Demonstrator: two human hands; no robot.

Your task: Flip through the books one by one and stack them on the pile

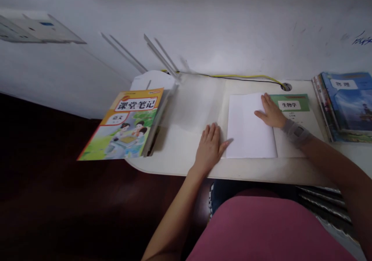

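Observation:
A green-and-white biology textbook (299,117) lies on the white desk, a plain white sheet or page (250,133) spread over its left part. Flat on that white surface, near its upper right edge, rests my right hand (271,112), fingers stretched and thumb apart. My left hand (207,148) lies palm down on the desk, its thumb touching or nearly touching the sheet's left edge. Beyond its fingertips is what looks like a clear plastic sheet (200,102). Neither hand grips anything. Most of the book's left side is hidden.
To the left, a stack topped by an orange Chinese notes book (124,125) overhangs the desk (162,164). A white router (154,79) with upright antennas stands behind it. Blue physics books (351,106) are stacked at right. A yellow cable (247,76) runs into a desk hole.

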